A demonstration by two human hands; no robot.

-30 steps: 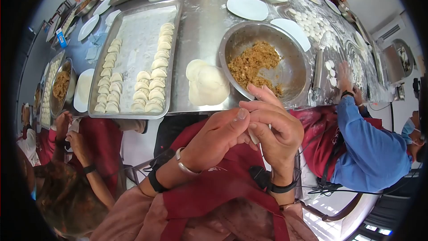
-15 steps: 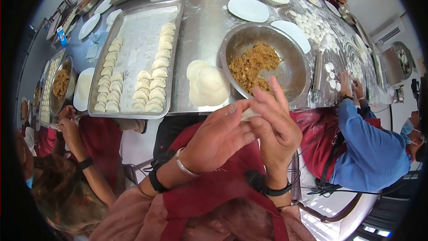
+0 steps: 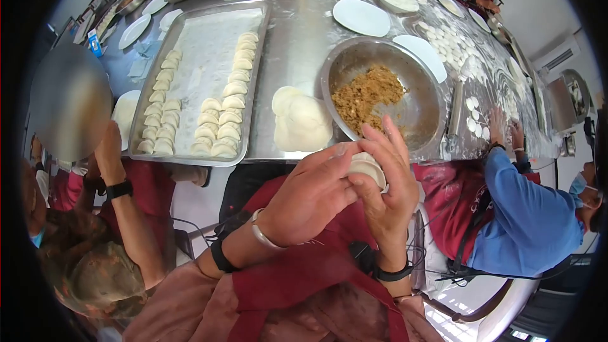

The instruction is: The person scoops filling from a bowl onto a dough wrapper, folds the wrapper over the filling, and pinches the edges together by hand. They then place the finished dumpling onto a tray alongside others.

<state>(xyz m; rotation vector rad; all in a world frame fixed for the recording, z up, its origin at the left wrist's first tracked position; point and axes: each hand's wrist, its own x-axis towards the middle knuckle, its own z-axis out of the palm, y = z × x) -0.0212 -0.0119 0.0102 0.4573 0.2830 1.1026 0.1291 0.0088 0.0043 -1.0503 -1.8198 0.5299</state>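
A dumpling with a pale, folded wrapper sits between my two hands, above the table's front edge. My right hand holds it between thumb and fingers, with some fingertips pointing up. From the other side, my left hand closes its fingers on the same dumpling; part of the wrapper is hidden behind them. Just beyond my hands stands a steel bowl of brown minced filling. Left of the bowl lies an overlapping stack of round dough wrappers on the steel table.
A metal tray with rows of folded dumplings lies at left. A rolling pin and small dough pieces lie right, near white plates. A co-worker in a blue sleeve sits right; another's raised arm is left.
The dumpling has come further into sight between my hands as my right hand turned slightly. The co-worker at left has raised a round object, blurred in the picture.
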